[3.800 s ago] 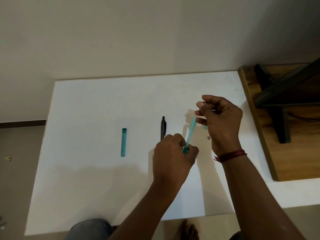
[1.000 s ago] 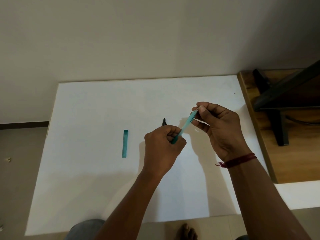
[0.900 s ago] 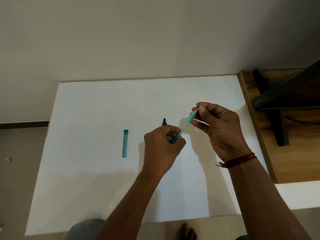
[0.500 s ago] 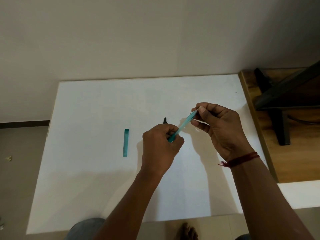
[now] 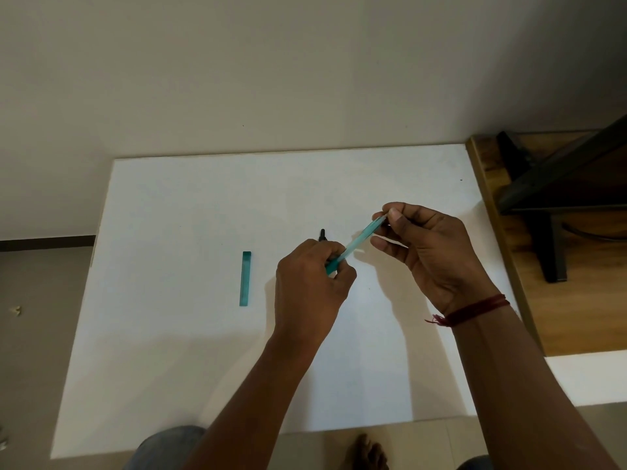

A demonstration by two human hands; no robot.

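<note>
Tabletop is white. Your left hand and right hand each pinch one end of the teal stick in a tight grip, above the tabletop. A teal bar lies further left. A black pen peeks out behind your left hand.

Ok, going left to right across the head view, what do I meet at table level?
Lying strip → left hand → held strip → right hand → wooden bench.
</note>
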